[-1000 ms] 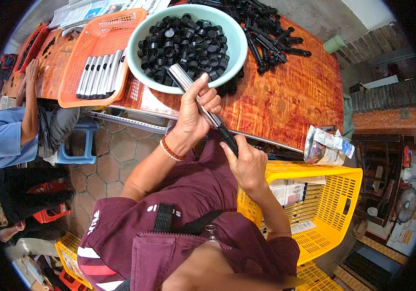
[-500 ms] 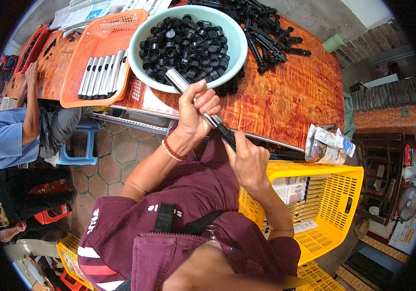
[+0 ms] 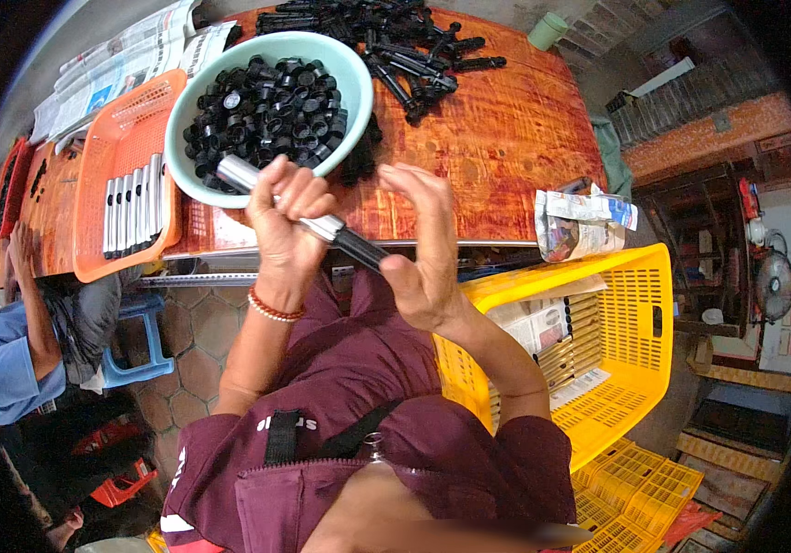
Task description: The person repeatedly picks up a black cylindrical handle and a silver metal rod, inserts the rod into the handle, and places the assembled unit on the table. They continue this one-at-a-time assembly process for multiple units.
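My left hand [image 3: 290, 205] is wrapped round a silver metal tube [image 3: 237, 172], whose far end slants up over the rim of a pale green basin [image 3: 361, 103]. A black rod-like part [image 3: 359, 249] sticks out of the tube's near end. My right hand [image 3: 425, 253] has its fingers stretched out, with the heel of the palm at the black part's end; whether it presses there I cannot tell. Many small black caps [image 3: 262, 115] fill the basin. Several silver tubes with dark holes [image 3: 134, 210] lie side by side in an orange basket [image 3: 130, 115] to the left.
Black rod-like parts [image 3: 409, 69] are heaped at the back of the wooden table [image 3: 497, 157]. A plastic bag [image 3: 582, 226] sits at the table's right corner. Beside me stands a yellow crate [image 3: 640, 355]. At left, a person in a blue shirt [image 3: 13, 359] sits near a blue stool [image 3: 142, 341].
My right hand has let go of the black part and spread its fingers. The left hand still grips the tube. The view has shifted, so the table things sit farther left.
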Motion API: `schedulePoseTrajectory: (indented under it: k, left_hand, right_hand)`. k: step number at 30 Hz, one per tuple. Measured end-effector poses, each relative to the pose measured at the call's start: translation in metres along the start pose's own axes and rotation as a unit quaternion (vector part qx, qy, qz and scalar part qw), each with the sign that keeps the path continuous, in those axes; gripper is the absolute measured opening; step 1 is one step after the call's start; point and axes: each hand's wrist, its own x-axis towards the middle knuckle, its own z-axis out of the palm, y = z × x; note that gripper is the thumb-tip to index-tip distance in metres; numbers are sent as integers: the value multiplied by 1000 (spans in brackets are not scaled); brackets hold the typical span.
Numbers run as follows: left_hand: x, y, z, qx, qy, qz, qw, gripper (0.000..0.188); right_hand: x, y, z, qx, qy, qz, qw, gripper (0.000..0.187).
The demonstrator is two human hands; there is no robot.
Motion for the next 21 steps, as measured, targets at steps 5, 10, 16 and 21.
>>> schedulePoseTrajectory:
  k: [5,10,16,21]
  left_hand:
    - [5,5,1,-68,-23,12,997,38]
    - [0,-14,10,-77,-6,10,997,38]
    - [10,-4,16,-37,-65,8,997,36]
    - [6,-24,16,-52,-41,-8,998,36]
  right_hand:
    - [0,0,-2,-18,23,-38,999,70]
    - [9,0,0,-30,32,-27,999,74]
    - [7,-5,-22,-50,52,-33,997,74]
    - [8,-5,-9,-45,25,-46,998,73]
